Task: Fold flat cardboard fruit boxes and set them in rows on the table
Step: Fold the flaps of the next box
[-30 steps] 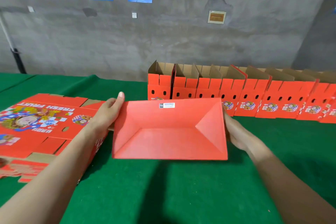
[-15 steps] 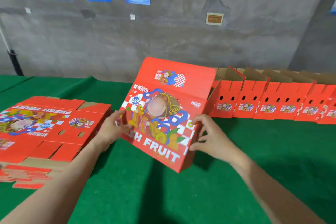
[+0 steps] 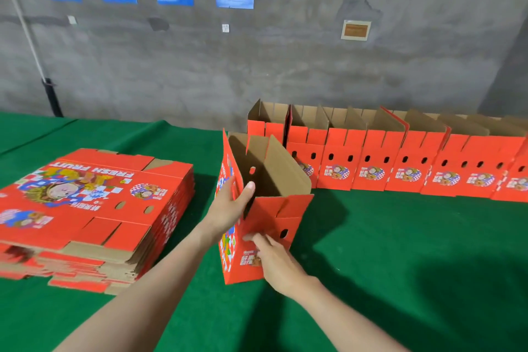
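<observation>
The left hand [image 3: 228,208] reaches forward from a bare forearm and grips the near top corner of the box [image 3: 288,208], thumb hooked over the rim and fingers on the printed long side. The right hand [image 3: 275,261] sits lower, its fingertips laid against the red end panel beside a round hole; whether it pinches an edge or only presses I cannot tell from this angle. The box stands upright on the green tabletop [image 3: 400,266], top open, its flaps raised and its brown inner walls showing. Just behind it runs the row of folded boxes [image 3: 371,163], all open-topped with flaps up. Well to the left lies the stack of flat boxes [image 3: 85,203].
</observation>
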